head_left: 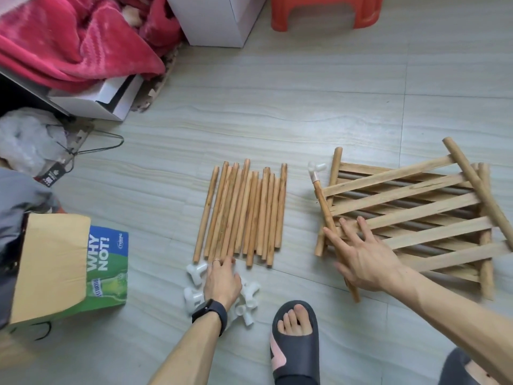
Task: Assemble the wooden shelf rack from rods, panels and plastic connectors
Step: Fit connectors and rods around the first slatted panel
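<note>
Several wooden rods (244,212) lie side by side on the floor at the centre. At their near ends sits a pile of white plastic connectors (194,273). My left hand (222,279) is palm down over that pile, fingertips at the rod ends; what it grips is hidden. To the right, slatted wooden panels (416,212) are stacked crookedly. One rod (323,207) with a white connector (316,168) on its far end lies along the stack's left edge. My right hand (363,259) rests on that rod and the slats with fingers spread.
A green and brown cardboard box (69,268) stands at the left. Behind it are a wire hanger (97,145), a plastic bag, white boxes (213,20) and a red blanket (69,37). A red stool (324,12) is at the back. My slippered foot (294,343) is near the connectors.
</note>
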Available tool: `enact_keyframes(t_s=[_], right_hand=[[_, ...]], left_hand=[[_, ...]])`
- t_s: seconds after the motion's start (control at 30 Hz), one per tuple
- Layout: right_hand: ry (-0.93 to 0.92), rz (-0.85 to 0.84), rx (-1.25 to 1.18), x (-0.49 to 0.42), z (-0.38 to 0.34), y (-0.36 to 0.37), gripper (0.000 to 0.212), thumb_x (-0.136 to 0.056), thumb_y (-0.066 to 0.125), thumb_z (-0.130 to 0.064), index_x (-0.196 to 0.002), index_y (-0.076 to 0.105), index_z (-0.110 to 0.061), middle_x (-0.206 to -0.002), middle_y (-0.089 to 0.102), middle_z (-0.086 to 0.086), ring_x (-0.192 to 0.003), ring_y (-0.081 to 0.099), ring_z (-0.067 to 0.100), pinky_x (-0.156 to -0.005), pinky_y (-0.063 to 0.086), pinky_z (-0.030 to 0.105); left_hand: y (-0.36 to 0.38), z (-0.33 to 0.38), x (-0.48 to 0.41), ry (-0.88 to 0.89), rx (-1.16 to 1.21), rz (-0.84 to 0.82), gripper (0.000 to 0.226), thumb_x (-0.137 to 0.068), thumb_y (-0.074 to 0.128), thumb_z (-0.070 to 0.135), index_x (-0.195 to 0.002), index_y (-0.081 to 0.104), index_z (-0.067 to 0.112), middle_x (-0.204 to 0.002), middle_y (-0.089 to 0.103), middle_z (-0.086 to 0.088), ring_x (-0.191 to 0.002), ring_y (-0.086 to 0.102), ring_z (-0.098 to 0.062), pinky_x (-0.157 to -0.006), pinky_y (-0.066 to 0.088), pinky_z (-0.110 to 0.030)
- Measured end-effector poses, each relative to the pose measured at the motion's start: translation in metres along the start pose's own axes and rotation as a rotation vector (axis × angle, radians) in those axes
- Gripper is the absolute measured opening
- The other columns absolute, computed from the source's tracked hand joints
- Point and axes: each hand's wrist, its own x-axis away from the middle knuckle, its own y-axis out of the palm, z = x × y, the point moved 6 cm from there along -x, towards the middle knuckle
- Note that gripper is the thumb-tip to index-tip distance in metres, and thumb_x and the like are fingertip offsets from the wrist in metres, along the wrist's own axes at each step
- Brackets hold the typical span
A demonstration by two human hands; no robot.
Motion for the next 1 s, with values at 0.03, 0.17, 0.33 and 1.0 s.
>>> enact_keyframes(t_s=[0.03, 0.17, 0.33, 1.0], right_hand=[[-0.002, -0.001, -0.001, 0.000, 0.000, 0.000, 0.083, -0.098, 0.035, -0.064, -0.157, -0.019, -0.041, -0.171, -0.008, 0.008, -0.153, -0.008, 0.047, -0.121, 0.027, 0.052], [-0.006, -0.005, -0.007, 0.000, 0.001, -0.001, 0.082, -0.099, 0.034, -0.063, -0.157, -0.019, -0.040, -0.171, -0.008, 0.008, -0.153, -0.011, 0.047, -0.121, 0.026, 0.052], [-0.004, -0.003, -0.009, 0.000, -0.001, -0.001, 0.081, -0.099, 0.035, -0.062, -0.158, -0.017, -0.040, -0.171, -0.008, 0.008, -0.153, -0.011, 0.047, -0.122, 0.025, 0.051], [-0.015, -0.034, -0.066, 0.003, 0.000, -0.003, 0.083, -0.098, 0.039, -0.060, -0.159, -0.015, -0.040, -0.170, -0.009, 0.009, -0.152, -0.013, 0.049, -0.122, 0.024, 0.055]], left_hand=[[0.001, 0.000, -0.001, -0.009, 0.021, -0.001, 0.034, -0.099, 0.053, 0.026, -0.134, 0.052, 0.022, -0.133, 0.053, -0.008, -0.125, 0.049, -0.025, -0.100, 0.046, -0.036], [0.007, 0.004, -0.004, 0.037, -0.036, -0.026, 0.024, -0.098, 0.052, 0.041, -0.114, 0.060, 0.024, -0.120, 0.061, -0.003, -0.110, 0.056, -0.022, -0.091, 0.051, -0.038], [0.016, 0.011, 0.006, 0.268, -0.371, -0.078, 0.063, -0.086, 0.037, 0.079, -0.121, 0.053, 0.029, -0.119, 0.058, 0.000, -0.112, 0.055, -0.022, -0.085, 0.050, -0.038], [-0.036, 0.062, 0.001, -0.036, 0.527, -0.614, 0.035, -0.094, 0.062, 0.050, -0.109, 0.067, 0.019, -0.103, 0.070, -0.002, -0.080, 0.069, -0.016, -0.058, 0.053, -0.026]])
